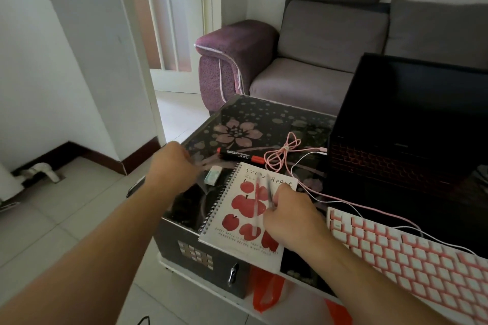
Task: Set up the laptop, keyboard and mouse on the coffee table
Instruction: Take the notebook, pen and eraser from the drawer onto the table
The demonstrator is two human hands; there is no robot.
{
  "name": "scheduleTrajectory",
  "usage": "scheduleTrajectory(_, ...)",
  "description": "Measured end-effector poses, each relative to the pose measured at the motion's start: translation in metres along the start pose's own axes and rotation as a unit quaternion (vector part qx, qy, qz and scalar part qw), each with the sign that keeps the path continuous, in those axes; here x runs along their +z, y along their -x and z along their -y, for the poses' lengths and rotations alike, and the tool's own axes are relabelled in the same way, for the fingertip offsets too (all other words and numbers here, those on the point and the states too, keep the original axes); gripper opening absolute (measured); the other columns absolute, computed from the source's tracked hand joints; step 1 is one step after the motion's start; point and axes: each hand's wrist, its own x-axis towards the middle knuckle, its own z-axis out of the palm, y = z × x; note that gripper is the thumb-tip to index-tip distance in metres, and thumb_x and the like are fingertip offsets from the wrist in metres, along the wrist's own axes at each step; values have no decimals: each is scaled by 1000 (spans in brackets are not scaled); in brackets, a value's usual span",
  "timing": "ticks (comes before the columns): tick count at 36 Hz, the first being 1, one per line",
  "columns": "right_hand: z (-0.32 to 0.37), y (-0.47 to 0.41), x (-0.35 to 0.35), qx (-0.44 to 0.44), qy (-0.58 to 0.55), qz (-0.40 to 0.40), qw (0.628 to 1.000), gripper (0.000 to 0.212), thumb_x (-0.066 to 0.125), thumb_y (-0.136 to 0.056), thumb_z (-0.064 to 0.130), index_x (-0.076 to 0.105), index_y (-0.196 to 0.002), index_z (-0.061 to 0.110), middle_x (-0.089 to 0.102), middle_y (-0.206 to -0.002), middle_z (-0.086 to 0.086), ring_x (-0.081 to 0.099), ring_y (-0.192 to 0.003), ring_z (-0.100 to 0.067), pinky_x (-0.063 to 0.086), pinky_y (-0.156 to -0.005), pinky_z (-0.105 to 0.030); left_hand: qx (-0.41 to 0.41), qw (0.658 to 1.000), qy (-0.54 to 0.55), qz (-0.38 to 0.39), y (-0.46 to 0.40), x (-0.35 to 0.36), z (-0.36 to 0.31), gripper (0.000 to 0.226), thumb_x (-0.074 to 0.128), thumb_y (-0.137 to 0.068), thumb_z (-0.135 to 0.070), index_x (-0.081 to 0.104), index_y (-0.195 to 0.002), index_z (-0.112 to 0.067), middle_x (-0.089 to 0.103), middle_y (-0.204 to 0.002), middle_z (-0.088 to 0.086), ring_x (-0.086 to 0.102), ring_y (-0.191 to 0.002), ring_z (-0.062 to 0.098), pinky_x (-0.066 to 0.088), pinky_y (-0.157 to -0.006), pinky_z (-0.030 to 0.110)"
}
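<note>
Nearest, at the coffee table's (264,111) front right edge: pink-and-white keyboard (412,256), running diagonally, its near end out past the picture's lower right. Thin pale cable (351,206) trailing from behind the keyboard toward the laptop (406,124).

Left of the keyboard, on the table's front edge: spiral notebook (248,216) with red apples on its cover, near corner overhanging the tabletop. Right hand (290,216) resting on the notebook's right side, fingers curled closed around a slim grey pen (270,188) held tip-up; a translucent pink pen (256,206) lying along the cover just beside it, possibly also in that grip, cannot tell.

Left of the notebook: left hand (175,166) over the table's left edge, blurred, fingers bent inward, hovering just beside a small pale-green eraser (212,174); contact with the eraser not clear, nothing visibly held.

Beyond the notebook: black-and-red marker (240,155) lying flat on the floral tabletop. Right of the marker: loosely coiled pink cable (281,153), one end reaching the laptop's left side.

Further right on the table: laptop, open, screen dark, red-lit keys faintly glowing, standing behind the keyboard. Mouse not seen.

Under the table's front: orange plastic bag (266,293) hanging below the notebook.

Behind the table: grey sofa (330,42) with a purple-covered armrest (232,55).
</note>
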Motion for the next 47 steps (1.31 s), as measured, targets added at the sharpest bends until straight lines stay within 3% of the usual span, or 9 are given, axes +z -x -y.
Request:
scheduleTrajectory(8,3,-1,3,11,15,-11,1000,4,55,-100,26,53,-102,23,64,-85,8,64,-69,-7,40,-48,-21,-10,997,-80,-3,-8,4,42,14,77,-91,-20,66,-99,-15,64,-85,3,67,-70,17,53,-53,27)
scheduleTrajectory(18,2,-4,6,13,16,-15,1000,3,53,-100,29,52,-99,26,66,-87,7,69,-73,-9,54,-55,-27,-29,971,227,-63,-30,12,19,18,77,-89,-14,65,-99,-23,67,-97,-2,72,-81,22,65,-69,38)
scheduleTrajectory(22,-1,-9,6,14,14,-16,1000,5,53,-99,27,56,-96,25,67,-86,6,68,-72,-11,53,-54,-27,-61,961,264,-58,-45,32,6,13,70,-92,-9,77,-98,-20,72,-107,5,68,-91,20,61,-73,34)
scheduleTrajectory(24,-4,-12,7,16,17,-12,1000,7,54,-99,25,58,-93,24,67,-85,5,68,-70,-10,50,-52,-26,-53,967,244,-41,-49,46,3,21,66,-96,-14,75,-115,-16,72,-114,3,67,-97,18,61,-84,36)
scheduleTrajectory(27,-8,-18,7,15,25,-16,999,11,55,-95,23,60,-86,21,67,-81,2,68,-67,-13,55,-52,-33,-12,977,215,-11,-49,59,-5,24,61,-100,-19,69,-123,-21,68,-110,-2,62,-83,9,51,-70,24)
scheduleTrajectory(31,-11,-22,9,18,20,-22,999,15,56,-96,26,63,-84,19,69,-77,2,69,-63,-13,58,-53,-35,12,974,225,1,-49,58,-10,37,64,-98,-13,65,-134,-19,67,-123,-1,66,-96,13,58,-89,35)
scheduleTrajectory(37,-8,-19,9,13,-11,-19,1000,12,60,-98,28,63,-88,22,72,-78,0,72,-66,-16,65,-63,-44,77,983,162,-32,-34,42,-15,17,67,-94,-15,68,-108,-24,67,-100,-11,65,-92,8,55,-76,27)
scheduleTrajectory(42,-1,-11,5,22,-51,11,998,11,60,-97,23,66,-89,18,76,-74,-3,75,-59,-20,66,-61,-45,138,984,10,112,13,40,-36,19,69,-97,-38,64,-112,-29,69,-103,-8,66,-83,4,50,-60,19)
scheduleTrajectory(47,4,-1,8,9,-84,58,995,12,57,-97,16,67,-91,18,77,-74,-6,73,-52,-16,64,-53,-35,180,953,-154,190,48,57,-37,35,67,-94,-51,65,-118,-26,64,-108,-4,63,-86,9,57,-75,28)
